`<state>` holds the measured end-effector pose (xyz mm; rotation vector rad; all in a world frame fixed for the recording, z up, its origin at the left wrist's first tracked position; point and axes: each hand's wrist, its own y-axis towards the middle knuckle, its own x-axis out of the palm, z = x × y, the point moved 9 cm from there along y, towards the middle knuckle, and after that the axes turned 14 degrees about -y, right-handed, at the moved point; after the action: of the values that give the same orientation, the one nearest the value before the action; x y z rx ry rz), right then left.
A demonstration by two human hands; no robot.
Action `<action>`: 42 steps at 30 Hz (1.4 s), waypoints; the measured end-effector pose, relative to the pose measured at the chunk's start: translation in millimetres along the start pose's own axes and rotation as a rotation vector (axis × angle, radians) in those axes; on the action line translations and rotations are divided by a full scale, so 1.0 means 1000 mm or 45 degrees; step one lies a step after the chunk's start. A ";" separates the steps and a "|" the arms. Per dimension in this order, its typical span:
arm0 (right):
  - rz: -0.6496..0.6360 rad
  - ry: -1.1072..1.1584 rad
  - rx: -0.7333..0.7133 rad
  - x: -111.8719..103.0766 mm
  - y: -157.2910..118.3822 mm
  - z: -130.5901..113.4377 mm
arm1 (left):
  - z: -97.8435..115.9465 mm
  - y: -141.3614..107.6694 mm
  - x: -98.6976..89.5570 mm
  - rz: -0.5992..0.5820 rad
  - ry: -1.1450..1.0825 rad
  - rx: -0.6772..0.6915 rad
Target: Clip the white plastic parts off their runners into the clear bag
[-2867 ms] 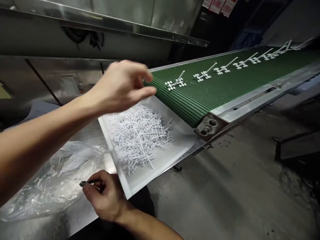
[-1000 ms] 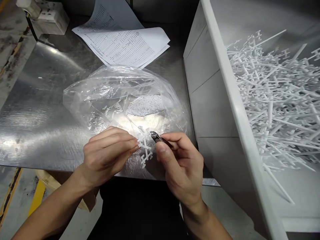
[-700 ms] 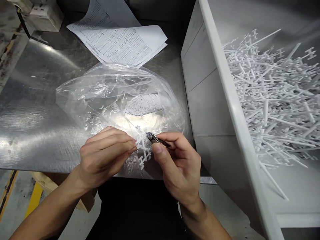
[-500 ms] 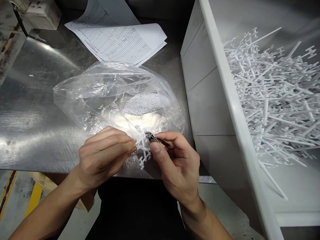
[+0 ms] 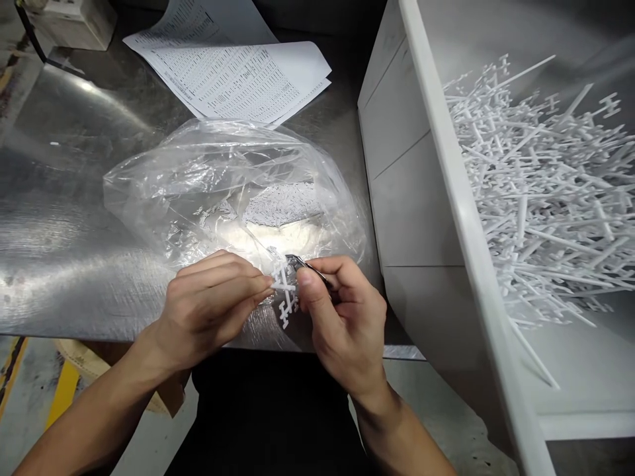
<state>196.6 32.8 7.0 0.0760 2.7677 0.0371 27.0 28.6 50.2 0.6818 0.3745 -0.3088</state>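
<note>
Between the fingertips of my left hand is a white branched plastic sprue with short cross-shaped arms, pinched at its left side. My right hand grips a small metal nail clipper between thumb and fingers. Its jaws point up and left, against or very close to the upper arms of the sprue. Whether they are biting into the plastic I cannot tell. Just beyond both hands lies a clear plastic bag, and a flat heap of tiny white pieces shows inside it.
To the right stands a grey-white bin heaped with white sprues. Printed sheets lie behind the bag on the metal table. A socket box sits at the far left. Below the table edge is a brown paper bag.
The sprue has turned a little in my left fingers, and a straight arm now points right. My right hand and the clipper have shifted slightly up and left.
</note>
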 end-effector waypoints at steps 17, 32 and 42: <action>-0.073 0.129 -0.016 0.004 -0.003 -0.010 | 0.000 -0.001 0.006 -0.023 0.119 0.055; -0.056 0.092 -0.021 0.004 -0.002 -0.006 | -0.002 -0.001 0.007 -0.023 0.139 0.053; -0.023 0.177 -0.017 -0.005 -0.004 -0.008 | 0.001 0.003 -0.007 0.153 0.047 -0.039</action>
<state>198.4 28.0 15.9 0.0461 2.9066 0.0579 22.1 31.9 55.7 0.6778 0.3711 -0.1766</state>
